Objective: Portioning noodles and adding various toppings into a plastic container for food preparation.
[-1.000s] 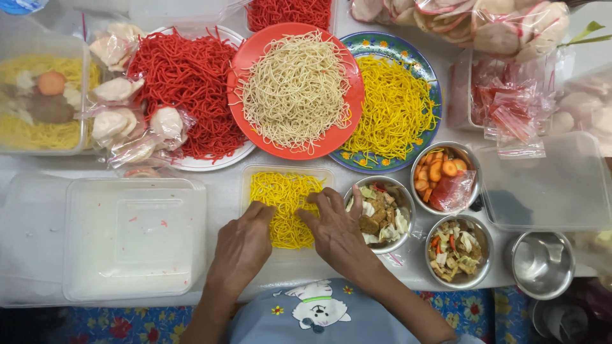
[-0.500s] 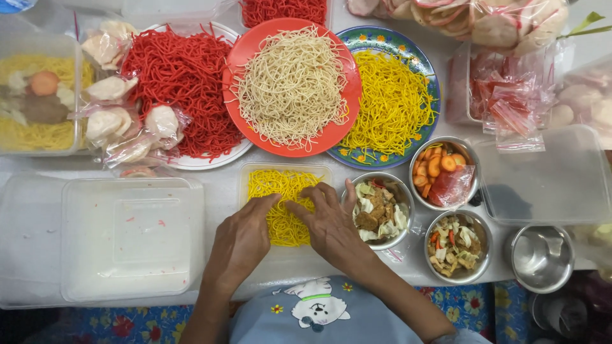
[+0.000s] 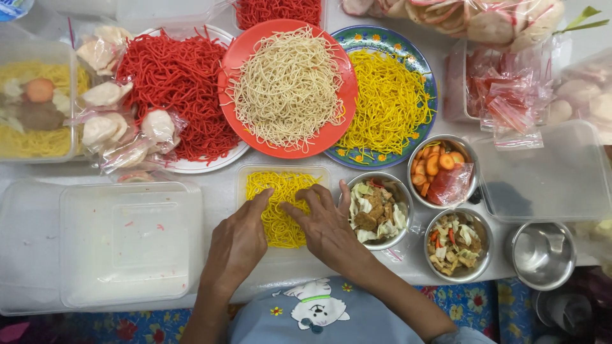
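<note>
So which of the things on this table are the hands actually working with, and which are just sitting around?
In use:
left hand
right hand
clear container, both hands pressing on the yellow noodles in it

Lying about:
orange plate of pale noodles
red noodles on a white plate
patterned plate of yellow noodles
steel bowls of toppings
empty steel bowl
stacked clear lids

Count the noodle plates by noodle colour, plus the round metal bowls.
Red noodle plate: 1
Pale noodle plate: 1
Yellow noodle plate: 1
Metal bowls: 4
Total: 7
</note>
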